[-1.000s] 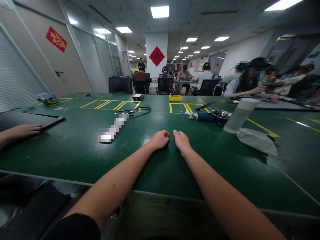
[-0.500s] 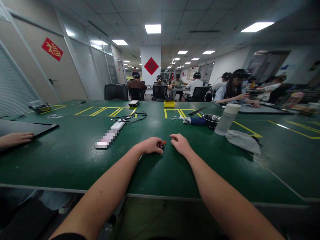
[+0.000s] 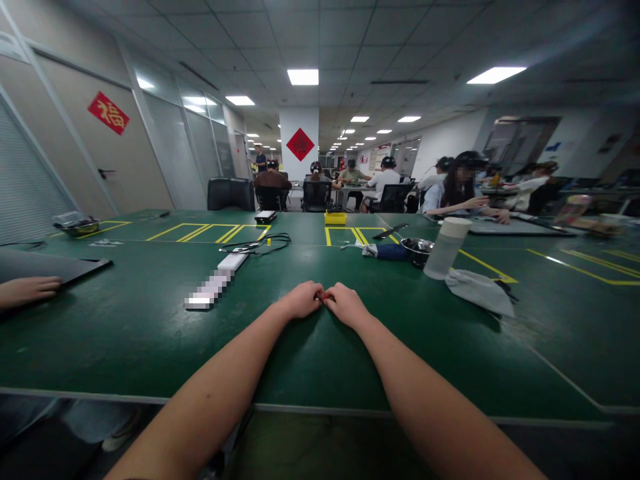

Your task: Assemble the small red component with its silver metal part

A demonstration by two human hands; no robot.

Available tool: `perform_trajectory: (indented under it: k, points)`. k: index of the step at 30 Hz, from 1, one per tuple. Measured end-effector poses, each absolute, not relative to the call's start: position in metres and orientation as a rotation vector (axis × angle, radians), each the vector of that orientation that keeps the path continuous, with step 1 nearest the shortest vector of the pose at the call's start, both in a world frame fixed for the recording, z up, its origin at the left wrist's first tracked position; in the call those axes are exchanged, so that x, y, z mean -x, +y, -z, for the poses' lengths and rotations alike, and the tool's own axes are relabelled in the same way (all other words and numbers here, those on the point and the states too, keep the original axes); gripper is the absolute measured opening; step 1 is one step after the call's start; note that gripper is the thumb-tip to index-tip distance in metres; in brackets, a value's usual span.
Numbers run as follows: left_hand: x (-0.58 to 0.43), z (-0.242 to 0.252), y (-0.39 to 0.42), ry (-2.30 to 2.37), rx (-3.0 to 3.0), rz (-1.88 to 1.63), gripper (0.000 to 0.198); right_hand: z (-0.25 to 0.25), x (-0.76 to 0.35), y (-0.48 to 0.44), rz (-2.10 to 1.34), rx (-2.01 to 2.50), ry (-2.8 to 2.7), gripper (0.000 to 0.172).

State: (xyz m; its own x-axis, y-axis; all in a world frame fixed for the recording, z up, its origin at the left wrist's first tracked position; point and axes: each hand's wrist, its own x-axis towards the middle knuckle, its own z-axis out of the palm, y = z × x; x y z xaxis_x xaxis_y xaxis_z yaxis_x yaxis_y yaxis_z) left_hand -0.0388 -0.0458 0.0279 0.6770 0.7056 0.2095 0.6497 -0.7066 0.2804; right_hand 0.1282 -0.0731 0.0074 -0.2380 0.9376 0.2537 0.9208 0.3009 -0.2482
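Over the middle of the green table, my left hand and my right hand meet at their fingertips. Between them shows a small orange-tipped object, mostly covered by the fingers and too small to name. The left fingers are closed round its darker side. On the orange side, my right thumb and fingertips are pinched together.
Left of my hands lie a power strip, a black cable and a partly blurred phone-like thing. To the right stand a frosted bottle, a metal bowl and a grey pouch. Another person's hand rests far left.
My right hand has moved left and its fingers have closed at the orange part. The left hand keeps hold of the small object. The view has tilted up slightly.
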Motion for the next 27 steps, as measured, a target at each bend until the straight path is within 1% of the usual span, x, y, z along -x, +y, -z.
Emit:
perform_trajectory:
  k: [3, 7, 10, 13, 17, 27]
  points:
    - [0.037, -0.023, -0.044, 1.126, -2.682, -0.511, 0.022, -0.007, -0.129, -0.075, -0.144, 1.610, -2.164, 0.015]
    - [0.041, -0.021, -0.045, 1.159, -2.604, -0.652, 0.029, -0.009, -0.134, -0.080, -0.432, 1.388, -1.979, 0.009]
    - [0.046, -0.023, -0.044, 1.121, -2.572, -0.706, 0.027, -0.009, -0.133, -0.081, -0.658, 1.298, -1.798, 0.009]
    - [0.049, -0.024, -0.044, 1.039, -2.546, -0.697, 0.026, -0.009, -0.129, -0.080, -0.791, 1.235, -1.726, 0.008]
    - [0.049, -0.024, -0.046, 1.007, -2.492, -0.666, 0.027, -0.010, -0.128, -0.081, -0.841, 1.197, -1.736, 0.006]
    - [0.049, -0.031, -0.058, 0.945, -2.435, -0.629, 0.023, -0.008, -0.136, -0.084, -0.781, 1.191, -1.806, 0.019]
